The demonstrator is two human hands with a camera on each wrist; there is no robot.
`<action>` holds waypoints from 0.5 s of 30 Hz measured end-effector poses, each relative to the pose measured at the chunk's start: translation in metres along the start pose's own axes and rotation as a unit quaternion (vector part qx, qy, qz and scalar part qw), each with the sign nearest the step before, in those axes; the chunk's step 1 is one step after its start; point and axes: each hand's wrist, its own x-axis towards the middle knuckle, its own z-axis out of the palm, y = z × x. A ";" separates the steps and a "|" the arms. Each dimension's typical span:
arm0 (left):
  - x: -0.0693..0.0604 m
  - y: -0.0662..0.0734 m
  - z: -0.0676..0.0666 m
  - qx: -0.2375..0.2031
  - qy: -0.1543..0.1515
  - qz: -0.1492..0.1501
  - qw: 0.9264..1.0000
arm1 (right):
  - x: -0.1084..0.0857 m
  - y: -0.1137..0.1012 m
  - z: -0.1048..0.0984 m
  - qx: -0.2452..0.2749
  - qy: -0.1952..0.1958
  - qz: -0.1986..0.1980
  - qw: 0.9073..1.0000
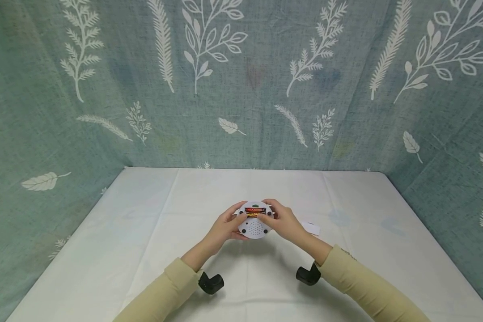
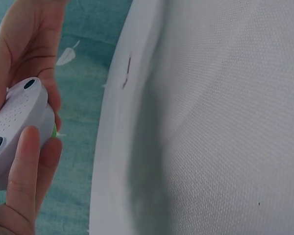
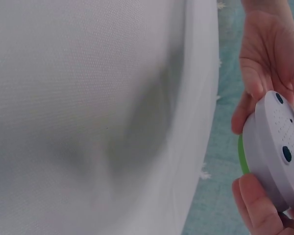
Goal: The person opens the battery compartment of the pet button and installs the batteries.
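Note:
Both hands hold a round white plastic device (image 1: 255, 230) above the table, its underside facing up with speaker holes and dark round feet. My left hand (image 1: 224, 227) grips the left edge, thumb by the battery compartment. My right hand (image 1: 285, 221) grips the right edge, thumb over the lower battery. Two batteries lie side by side in the compartment, an upper orange-red battery (image 1: 256, 210) and a lower yellowish battery (image 1: 252, 215). A green part (image 3: 242, 154) shows along the device's far face in the wrist views. The thumbs partly cover the compartment.
A small flat white piece (image 1: 311, 228) lies on the white-covered table (image 1: 145, 268), right of the device and behind the right forearm. Black wrist mounts (image 1: 211, 284) hang below both sleeves. Green leaf-patterned cloth (image 1: 241, 89) encloses the table's back and sides.

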 end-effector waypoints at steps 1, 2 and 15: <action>0.000 0.000 0.000 0.001 -0.001 0.001 1.000 | 0.000 0.000 0.000 0.001 0.000 -0.002 1.000; 0.000 0.001 0.000 0.002 -0.001 0.002 1.000 | 0.000 0.000 0.000 0.002 0.001 -0.004 1.000; -0.001 0.002 0.001 0.006 0.014 0.007 1.000 | -0.002 -0.004 0.002 0.009 0.008 0.006 1.000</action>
